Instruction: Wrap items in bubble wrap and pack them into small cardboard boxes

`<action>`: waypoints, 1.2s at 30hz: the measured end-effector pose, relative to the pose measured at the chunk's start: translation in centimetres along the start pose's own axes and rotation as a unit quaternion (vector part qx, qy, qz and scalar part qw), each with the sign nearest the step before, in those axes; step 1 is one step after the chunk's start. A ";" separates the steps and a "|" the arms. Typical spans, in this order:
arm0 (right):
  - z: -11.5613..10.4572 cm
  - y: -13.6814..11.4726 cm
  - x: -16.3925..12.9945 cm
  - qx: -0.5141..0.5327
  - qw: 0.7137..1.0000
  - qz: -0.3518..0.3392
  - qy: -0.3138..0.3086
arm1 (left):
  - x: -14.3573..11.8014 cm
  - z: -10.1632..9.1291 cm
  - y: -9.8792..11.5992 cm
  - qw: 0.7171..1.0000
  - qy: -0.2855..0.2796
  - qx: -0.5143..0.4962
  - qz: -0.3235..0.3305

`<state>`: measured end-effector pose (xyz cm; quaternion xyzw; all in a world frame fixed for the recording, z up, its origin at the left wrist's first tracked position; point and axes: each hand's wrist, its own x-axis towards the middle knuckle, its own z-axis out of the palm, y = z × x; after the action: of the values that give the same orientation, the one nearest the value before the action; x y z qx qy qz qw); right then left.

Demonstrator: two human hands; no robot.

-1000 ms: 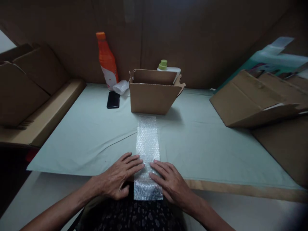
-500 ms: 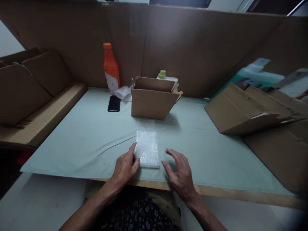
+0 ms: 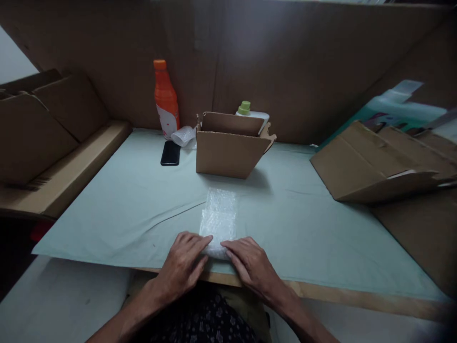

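Observation:
A strip of clear bubble wrap lies on the pale green cloth in front of me, its near part folded over and thicker than the single layer at the far end. My left hand grips the near left corner, fingers on top and thumb by the front edge. At the near right corner, my right hand has its fingertips on the wrap and its thumb at the front edge. Whether anything lies inside the fold, I cannot tell. Beyond the wrap stands an open cardboard box.
An orange bottle, a black phone and a curled piece of bubble wrap sit at the back left. Behind the box is a white bottle with a green cap. Cardboard boxes and a teal jug occupy the right.
My right hand has come left onto the wrap, and my left hand has closed on its near corner. The wrap's near part is folded over and its far end lies nearer me.

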<state>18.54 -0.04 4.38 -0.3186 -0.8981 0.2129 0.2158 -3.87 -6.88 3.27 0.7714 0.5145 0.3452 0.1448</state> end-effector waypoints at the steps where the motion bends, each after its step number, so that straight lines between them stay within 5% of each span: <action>1: -0.2 -0.1 -0.1 0.016 1.000 0.015 0.002 | -0.1 0.1 0.1 1.000 -0.002 -0.014 -0.021; 6: -0.5 -0.1 -1.0 -0.068 0.990 0.017 0.119 | 0.9 1.6 -0.8 0.994 0.006 -0.008 -0.112; 13: 0.6 -0.1 -1.1 -0.076 0.996 -0.020 0.039 | 1.2 1.8 -1.0 0.995 0.058 0.039 -0.065; 17: 0.2 0.2 -0.6 0.038 0.999 0.028 -0.006 | 0.0 0.3 0.0 1.000 -0.002 -0.019 -0.014; 19: 0.0 0.5 -0.5 0.043 0.998 0.043 -0.003 | 0.3 0.2 0.0 0.999 -0.006 -0.030 -0.039; 23: 0.2 0.7 -0.2 -0.085 0.989 0.031 0.113 | 3.1 1.2 -1.5 0.994 0.009 0.036 -0.104; 28: 0.8 0.8 1.5 -0.135 0.990 -0.030 0.023 | 4.8 2.0 -2.4 0.984 0.050 0.033 -0.167; 32: 0.6 1.8 3.0 -0.050 0.997 0.019 0.048 | 2.2 2.1 -1.0 0.926 0.135 -0.194 -0.296; 36: 0.5 0.9 3.0 0.088 0.990 0.098 0.053 | 0.6 2.4 0.7 0.825 0.103 -0.421 -0.364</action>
<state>16.61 2.52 4.25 -0.3956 -0.8276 0.2938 0.2688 -1.56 -6.35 2.17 0.3524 0.5747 0.5275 0.5169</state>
